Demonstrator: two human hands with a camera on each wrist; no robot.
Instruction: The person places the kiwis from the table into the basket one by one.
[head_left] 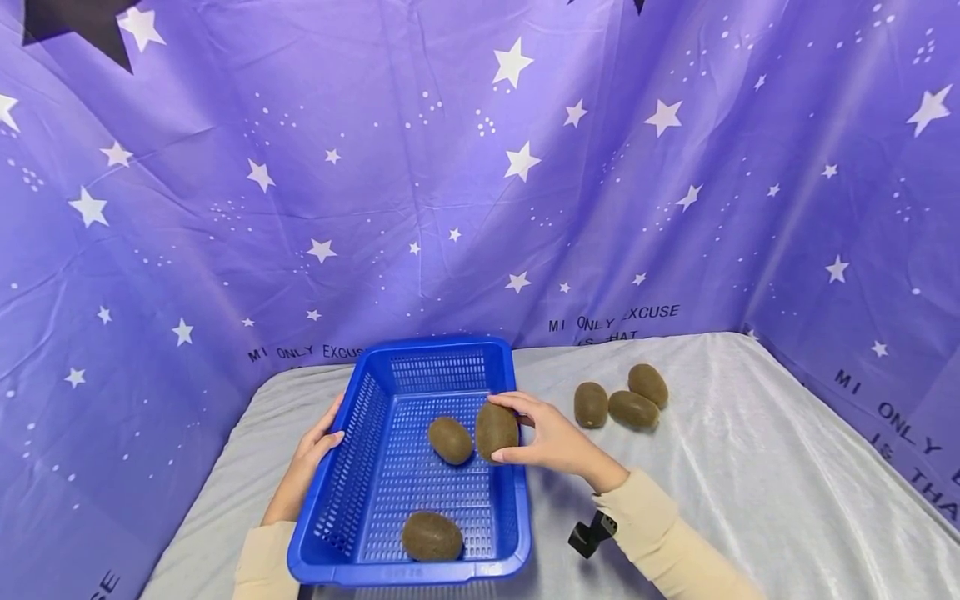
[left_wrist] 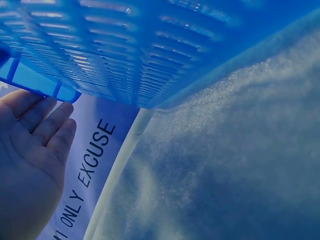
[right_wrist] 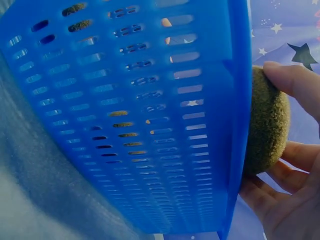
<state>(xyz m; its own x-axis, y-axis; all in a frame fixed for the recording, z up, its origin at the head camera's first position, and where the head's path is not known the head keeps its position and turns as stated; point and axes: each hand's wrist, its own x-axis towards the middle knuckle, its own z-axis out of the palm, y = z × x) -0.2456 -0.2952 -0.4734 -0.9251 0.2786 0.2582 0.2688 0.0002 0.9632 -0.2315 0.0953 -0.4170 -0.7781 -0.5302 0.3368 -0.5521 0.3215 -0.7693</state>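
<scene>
My right hand pinches a brown fuzzy kiwi between thumb and fingers, over the right rim of a blue plastic basket. From the right wrist view, that kiwi shows above the slotted basket wall. Inside the basket lie two more kiwis, one near the middle and one at the near end. My left hand holds the basket's left rim, thumb over the top; in the left wrist view its fingers reach up under the rim.
Three kiwis lie close together on the pale grey cloth, right of the basket. A small black object is by the right wrist. Purple star-printed curtains hang behind and at both sides.
</scene>
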